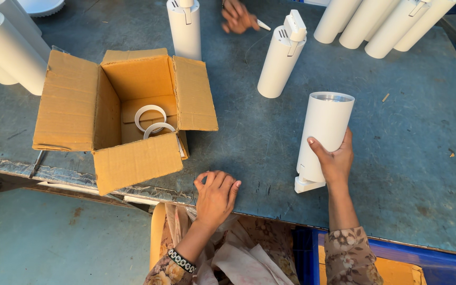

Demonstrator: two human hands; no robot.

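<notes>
The smooth white cylindrical lamp housing (325,132) stood near the near edge of the counter (407,137), open rim up and its small white mounting bracket (307,183) down against the surface. The right hand (335,160) gripped its lower half, fingers (317,149) wrapped round the tube and holding it. The left hand (216,197) lay flat on the near edge, fingers loosely spread and holding nothing, just beside the open brown cardboard box (127,111).

That box sat towards the near left corner, its four corrugated flaps folded outward. Inside lay two thin white plastic rings (154,122), one overlapping the other, on the cardboard bottom.

The counter was a worn grey-blue sheet, scratched and speckled. Further back, another white cylinder with a bracket on top (282,57) leaned on it, and a third upright white cylinder (185,26) stood beyond the box. A row of more white tubes (381,21) lay at the far right corner, and others (6,47) at the far left. At the far edge another person's hand (237,16) rested, with a small white piece beside its fingers; I could not tell whether it held it.
</notes>
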